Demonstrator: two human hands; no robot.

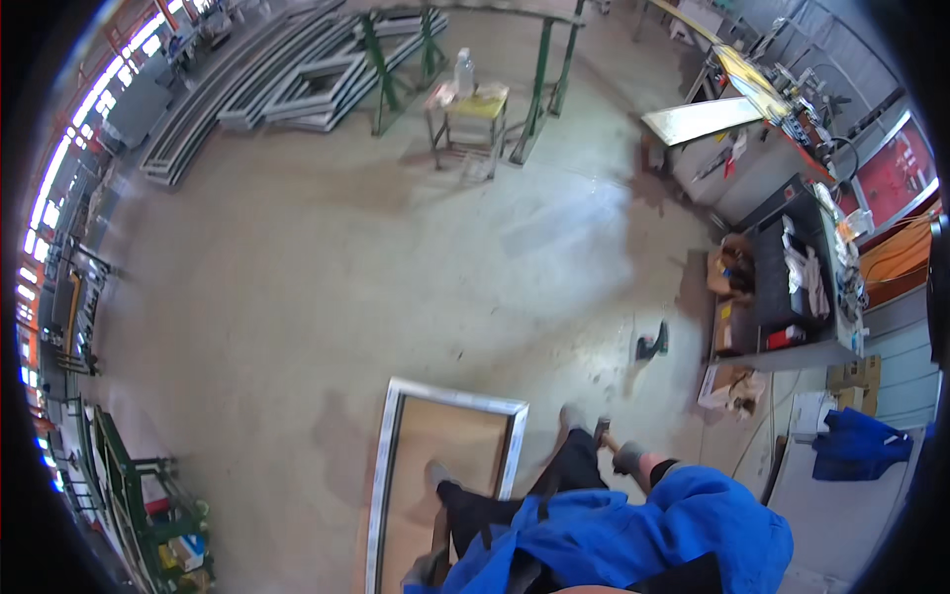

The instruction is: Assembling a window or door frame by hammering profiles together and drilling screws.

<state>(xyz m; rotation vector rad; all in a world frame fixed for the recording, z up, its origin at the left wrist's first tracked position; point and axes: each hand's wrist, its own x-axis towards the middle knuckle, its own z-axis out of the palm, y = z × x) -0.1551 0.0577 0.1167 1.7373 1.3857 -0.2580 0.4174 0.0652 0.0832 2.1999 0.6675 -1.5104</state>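
My right hand [627, 457], in a grey glove, is closed round the light handle of a hammer [603, 430], whose dark head points away from me beside my right foot. At the lower edge my left hand [424, 571], also gloved, is partly hidden by my blue jacket; its fingers cannot be made out. It is nearest to a rectangular frame [457, 397] with pale, silvery bars and a brown panel [450, 441] inside it. The frame lies on the floor beneath me, and my left foot is over the panel.
A cordless drill [652, 343] stands on the floor ahead right. Beyond it are a dark shelf unit [782, 267] and a cluttered workbench [752, 89]. A small stool [475, 109] carries a bottle. Metal frames [307, 94] are stacked far left; a green rack [124, 465] stands left.
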